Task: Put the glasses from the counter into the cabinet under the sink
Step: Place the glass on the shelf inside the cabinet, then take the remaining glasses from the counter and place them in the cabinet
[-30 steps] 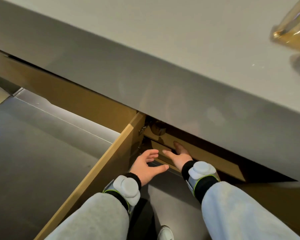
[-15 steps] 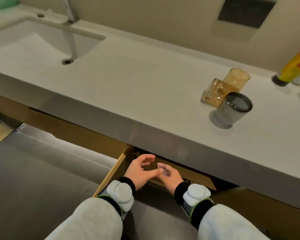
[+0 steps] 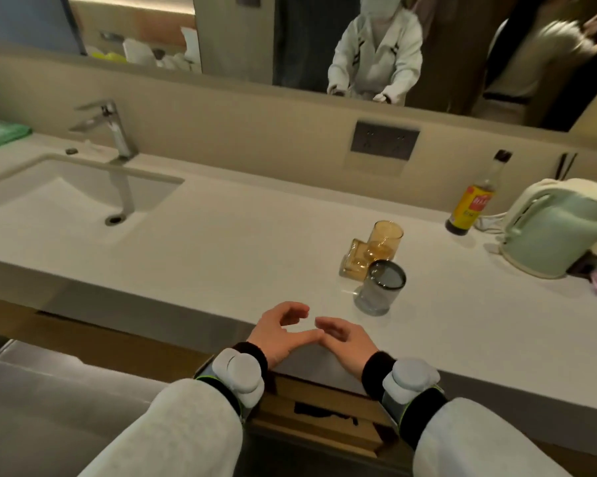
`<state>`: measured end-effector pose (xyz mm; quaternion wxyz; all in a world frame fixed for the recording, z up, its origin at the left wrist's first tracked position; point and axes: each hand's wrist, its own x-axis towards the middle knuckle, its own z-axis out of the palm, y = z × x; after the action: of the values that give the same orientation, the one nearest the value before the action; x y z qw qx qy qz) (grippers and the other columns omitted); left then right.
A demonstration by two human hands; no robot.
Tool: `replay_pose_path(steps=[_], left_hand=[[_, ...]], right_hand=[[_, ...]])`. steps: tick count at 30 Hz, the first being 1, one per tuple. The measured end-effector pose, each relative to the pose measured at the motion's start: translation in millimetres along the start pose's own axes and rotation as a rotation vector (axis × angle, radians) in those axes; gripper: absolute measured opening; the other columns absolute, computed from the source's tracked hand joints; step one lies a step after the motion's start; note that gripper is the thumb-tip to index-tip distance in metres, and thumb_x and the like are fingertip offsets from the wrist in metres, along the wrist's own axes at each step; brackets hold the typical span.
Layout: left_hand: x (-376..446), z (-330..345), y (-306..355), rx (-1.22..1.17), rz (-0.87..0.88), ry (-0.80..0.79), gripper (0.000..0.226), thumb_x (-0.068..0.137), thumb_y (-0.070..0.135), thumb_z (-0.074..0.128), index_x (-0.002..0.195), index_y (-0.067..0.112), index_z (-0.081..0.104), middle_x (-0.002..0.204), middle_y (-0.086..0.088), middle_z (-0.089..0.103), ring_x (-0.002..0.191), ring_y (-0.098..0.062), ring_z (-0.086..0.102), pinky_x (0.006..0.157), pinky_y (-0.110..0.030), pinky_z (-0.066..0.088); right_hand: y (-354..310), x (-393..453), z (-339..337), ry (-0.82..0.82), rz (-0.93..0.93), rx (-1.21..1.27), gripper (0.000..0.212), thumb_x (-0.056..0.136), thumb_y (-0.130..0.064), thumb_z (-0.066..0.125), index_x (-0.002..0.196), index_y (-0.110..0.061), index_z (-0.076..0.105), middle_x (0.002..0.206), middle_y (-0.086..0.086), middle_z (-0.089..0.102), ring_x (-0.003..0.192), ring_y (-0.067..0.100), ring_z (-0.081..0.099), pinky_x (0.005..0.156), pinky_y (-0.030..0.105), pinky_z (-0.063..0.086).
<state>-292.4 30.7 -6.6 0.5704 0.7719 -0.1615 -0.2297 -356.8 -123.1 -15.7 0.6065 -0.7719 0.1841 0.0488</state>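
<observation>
Three glasses stand together on the white counter [image 3: 221, 256]: a smoky grey glass [image 3: 381, 290] nearest me, a round amber glass [image 3: 384, 241] behind it, and a square amber glass [image 3: 354, 261] to their left. My left hand [image 3: 281, 333] and my right hand [image 3: 345, 340] hover side by side over the counter's front edge, left of the grey glass, fingers loosely curled and holding nothing. Below my wrists the wooden cabinet [image 3: 321, 411] under the counter stands open.
A sink [image 3: 66, 201] with a chrome tap [image 3: 113, 129] lies at the left. A sauce bottle [image 3: 472, 208] and a pale green kettle [image 3: 558, 227] stand at the back right. A mirror [image 3: 376, 46] runs along the wall above a socket plate [image 3: 385, 142].
My hands have risen from the cabinet opening below to above the counter's front edge. The view has tilted up, so the sink, glasses and mirror are now visible.
</observation>
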Motion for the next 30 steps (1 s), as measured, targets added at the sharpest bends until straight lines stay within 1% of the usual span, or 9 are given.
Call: replay_pose_path(steps=[2, 5, 10, 12, 17, 21, 23, 26, 30], left_hand=[[6.9, 3.3, 21.7, 0.005, 0.028, -0.004, 0.049, 0.072, 0.032, 0.081, 0.116, 0.021, 0.061, 0.115, 0.007, 0.063, 0.11, -0.006, 0.055, 0.088, -0.02, 0.04], [21.4, 7.0, 48.4, 0.023, 0.05, 0.003, 0.048, 0.071, 0.033, 0.081, 0.114, 0.022, 0.062, 0.114, 0.007, 0.064, 0.111, -0.008, 0.056, 0.091, -0.024, 0.041], [51.4, 11.2, 86.2, 0.043, 0.083, 0.022, 0.046, 0.07, 0.033, 0.082, 0.112, 0.022, 0.063, 0.114, 0.007, 0.064, 0.113, -0.01, 0.056, 0.093, -0.026, 0.044], [65.0, 15.4, 102.6, 0.049, 0.108, 0.03, 0.046, 0.072, 0.03, 0.081, 0.113, 0.02, 0.062, 0.115, 0.005, 0.063, 0.113, -0.01, 0.055, 0.092, -0.025, 0.043], [94.1, 30.0, 129.4, 0.064, 0.142, 0.039, 0.047, 0.073, 0.025, 0.08, 0.116, 0.02, 0.061, 0.119, 0.004, 0.061, 0.115, -0.011, 0.053, 0.093, -0.024, 0.039], [120.2, 37.3, 140.7, 0.096, 0.16, 0.021, 0.05, 0.072, 0.028, 0.081, 0.118, 0.021, 0.06, 0.12, 0.006, 0.06, 0.115, -0.01, 0.051, 0.091, -0.023, 0.038], [136.6, 36.7, 144.9, 0.1, 0.166, 0.013, 0.052, 0.072, 0.028, 0.081, 0.119, 0.021, 0.059, 0.121, 0.005, 0.06, 0.116, -0.01, 0.051, 0.091, -0.024, 0.038], [167.9, 35.2, 146.0, 0.128, 0.172, -0.021, 0.05, 0.073, 0.027, 0.08, 0.117, 0.021, 0.059, 0.12, 0.005, 0.059, 0.116, -0.011, 0.051, 0.094, -0.024, 0.039], [209.7, 38.5, 140.7, 0.151, 0.157, -0.089, 0.051, 0.073, 0.027, 0.08, 0.118, 0.024, 0.056, 0.118, 0.008, 0.056, 0.118, -0.011, 0.049, 0.099, -0.028, 0.04]], right_hand=[[-19.1, 0.9, -16.7, 0.025, -0.042, -0.013, 0.044, 0.087, -0.014, 0.064, 0.129, -0.005, 0.053, 0.133, 0.009, 0.056, 0.125, 0.017, 0.052, 0.103, 0.024, 0.04], [-44.2, 5.2, -46.1, 0.063, -0.086, -0.021, 0.043, 0.088, -0.017, 0.064, 0.129, -0.008, 0.055, 0.131, 0.005, 0.058, 0.123, 0.015, 0.053, 0.1, 0.021, 0.038], [-75.5, 18.0, -89.7, 0.149, -0.149, 0.003, 0.039, 0.088, -0.014, 0.064, 0.126, -0.007, 0.058, 0.126, 0.006, 0.061, 0.109, 0.01, 0.057, 0.093, 0.018, 0.039], [-86.6, 26.3, -108.7, 0.169, -0.177, 0.003, 0.038, 0.088, -0.012, 0.063, 0.125, -0.005, 0.058, 0.125, 0.008, 0.062, 0.108, 0.011, 0.057, 0.093, 0.018, 0.04], [-100.4, 51.6, -145.9, 0.186, -0.201, -0.019, 0.043, 0.087, -0.011, 0.064, 0.129, -0.004, 0.054, 0.133, 0.009, 0.056, 0.124, 0.018, 0.052, 0.1, 0.022, 0.038], [-102.1, 77.1, -168.7, 0.226, -0.186, -0.062, 0.05, 0.085, -0.018, 0.067, 0.132, -0.01, 0.051, 0.137, 0.006, 0.053, 0.131, 0.018, 0.046, 0.106, 0.028, 0.036], [-101.4, 91.1, -178.5, 0.256, -0.176, -0.071, 0.054, 0.085, -0.018, 0.068, 0.135, -0.01, 0.048, 0.141, 0.006, 0.05, 0.133, 0.018, 0.043, 0.107, 0.029, 0.034], [-96.7, 116.2, -191.3, 0.302, -0.134, -0.098, 0.059, 0.084, -0.021, 0.068, 0.137, -0.012, 0.044, 0.144, 0.005, 0.046, 0.135, 0.018, 0.039, 0.107, 0.031, 0.033], [-82.3, 144.8, -201.3, 0.362, -0.036, -0.112, 0.067, 0.081, -0.027, 0.072, 0.139, -0.015, 0.041, 0.147, 0.007, 0.041, 0.138, 0.021, 0.036, 0.111, 0.038, 0.032]])
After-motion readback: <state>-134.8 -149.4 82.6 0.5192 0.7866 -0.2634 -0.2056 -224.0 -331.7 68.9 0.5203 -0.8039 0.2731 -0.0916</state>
